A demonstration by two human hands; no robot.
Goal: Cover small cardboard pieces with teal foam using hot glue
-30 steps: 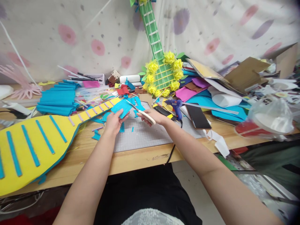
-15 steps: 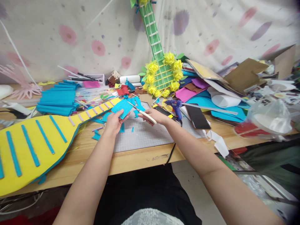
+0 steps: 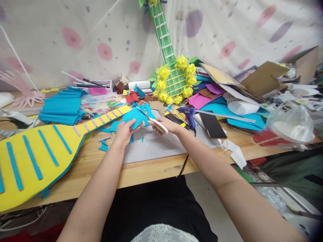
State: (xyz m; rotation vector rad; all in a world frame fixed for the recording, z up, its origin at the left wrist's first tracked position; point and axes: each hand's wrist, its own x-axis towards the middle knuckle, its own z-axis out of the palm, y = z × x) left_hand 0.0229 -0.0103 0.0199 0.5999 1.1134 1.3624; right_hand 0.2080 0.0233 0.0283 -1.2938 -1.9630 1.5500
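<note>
My left hand [image 3: 126, 131] pinches a blue piece of crepe paper [image 3: 133, 117] between thumb and fingers, above the grey cutting mat [image 3: 153, 148]. In my right hand [image 3: 165, 125] are scissors with cream handles [image 3: 160, 126]; their blades lie at the right edge of the blue paper. Small blue scraps are scattered on the mat around both hands. Left of my left hand lies a yellow paper guitar [image 3: 83, 137] with blue and lilac strips across it.
A green guitar with yellow flowers [image 3: 174, 82] leans at the back. A blue glue gun [image 3: 189, 117] and a black phone [image 3: 213, 125] lie right of my right hand. Folded blue crepe paper [image 3: 62, 106] is at left, and a bagged red-and-white tub [image 3: 280, 131] far right.
The blue paper and my left hand have shifted slightly right, and the paper has tilted. The scissor blades now overlap the paper's right edge more. My right hand has barely moved.
</note>
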